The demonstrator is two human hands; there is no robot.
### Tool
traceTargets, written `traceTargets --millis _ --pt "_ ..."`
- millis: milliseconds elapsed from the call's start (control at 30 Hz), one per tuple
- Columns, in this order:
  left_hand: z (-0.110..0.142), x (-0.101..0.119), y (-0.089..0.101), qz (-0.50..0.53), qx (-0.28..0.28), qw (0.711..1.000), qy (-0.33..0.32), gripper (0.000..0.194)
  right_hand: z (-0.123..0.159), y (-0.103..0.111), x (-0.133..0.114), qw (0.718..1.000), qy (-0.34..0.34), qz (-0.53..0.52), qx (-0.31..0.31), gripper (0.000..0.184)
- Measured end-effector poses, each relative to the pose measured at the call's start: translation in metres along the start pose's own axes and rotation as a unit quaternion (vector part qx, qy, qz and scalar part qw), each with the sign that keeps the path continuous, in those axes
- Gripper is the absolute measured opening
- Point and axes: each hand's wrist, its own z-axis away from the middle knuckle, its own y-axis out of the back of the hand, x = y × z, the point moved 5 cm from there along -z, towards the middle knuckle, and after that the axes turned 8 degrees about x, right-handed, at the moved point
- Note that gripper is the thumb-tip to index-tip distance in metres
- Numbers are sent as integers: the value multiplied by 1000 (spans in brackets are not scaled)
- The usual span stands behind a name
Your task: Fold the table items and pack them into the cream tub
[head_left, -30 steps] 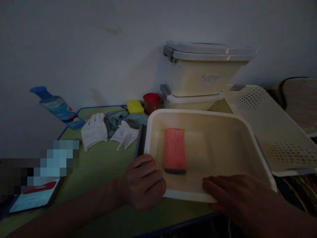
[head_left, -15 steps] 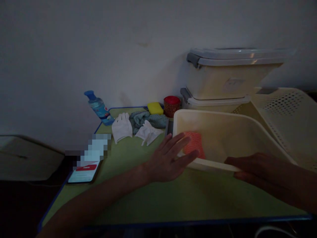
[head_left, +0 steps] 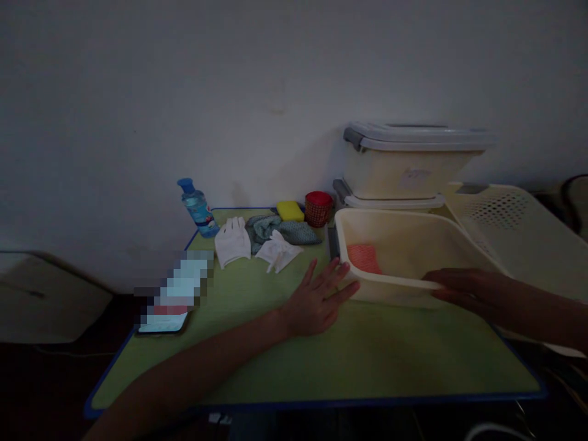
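Observation:
A cream plastic storage bin stands without a lid on the right part of the green table. A folded coral-pink mesh cloth lies inside, against its left end. My left hand is at the bin's near left corner, fingers spread; the fingertips appear to touch its outer wall. With thumb outside and fingers inside, my right hand grips the near rim toward the right. Part of the bin's right end is hidden behind that hand and forearm.
White gloves, a grey-green cloth, a yellow sponge and a red woven basket lie along the back. A blue bottle and a phone are at left. Lidded bins and a perforated basket stand behind and right.
My left hand has moved from over the bin's near left rim, by the pink cloth, to outside its corner. The right hand still grips the rim. The camera view has shifted.

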Motion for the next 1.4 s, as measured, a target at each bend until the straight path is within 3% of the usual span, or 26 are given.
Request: traceTargets --millis 133,400,500,633,733,800,900,1033,1100,1200,1400 --pt "-1 1 1 1 -12 1000 8 57 3 -10 1 997 -7 21 -71 45" --pt "0 1 6 -3 -16 1000 3 55 5 -10 -3 999 34 -14 -15 42" --pt "-1 2 8 -5 -17 1000 2 55 7 -6 -5 998 41 -28 47 37" --pt "1 2 11 -15 7 1000 -7 55 8 2 -18 980 70 -5 184 25" --pt "7 0 17 -32 53 998 -13 52 11 5 -48 941 163 1 296 17" --pt "11 -6 23 -43 81 996 1 47 14 1 -74 912 237 -3 335 16" --pt "17 -25 31 -72 67 992 75 41 12 -18 -114 896 317 -8 312 17" --pt "26 -67 34 -131 -12 962 238 50 -9 -62 -158 924 342 -13 169 18" --pt "34 -87 31 -139 -65 939 309 51 -28 -84 -168 948 299 -34 106 16" --pt "45 -107 25 -120 -125 914 367 41 -61 -110 -170 973 204 -85 70 22" --pt "54 -118 28 -37 -110 907 405 35 -103 -145 -150 982 72 -154 85 38"
